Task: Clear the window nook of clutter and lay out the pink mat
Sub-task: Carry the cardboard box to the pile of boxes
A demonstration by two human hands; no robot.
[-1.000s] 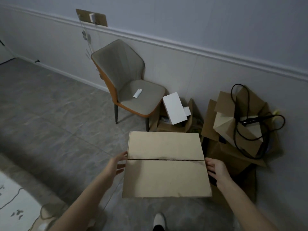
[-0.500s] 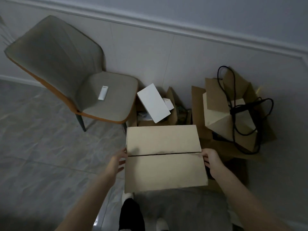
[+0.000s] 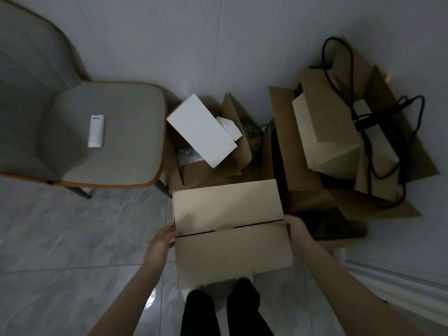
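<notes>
I hold the brown box (image 3: 230,229) with my left hand (image 3: 161,241) and right hand (image 3: 298,232) — one on each side. Next I think I set it on the floor (image 3: 84,238) by the box pile (image 3: 339,141) — softly.

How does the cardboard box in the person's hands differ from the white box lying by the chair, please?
The cardboard box is brown; the white box is plain white. The cardboard box is held level between the left hand and right hand, while the white box lies askew on a pile of cardboard. The cardboard box shows a seam between two closed flaps; the white box shows none. Both are closed and rectangular.
</notes>
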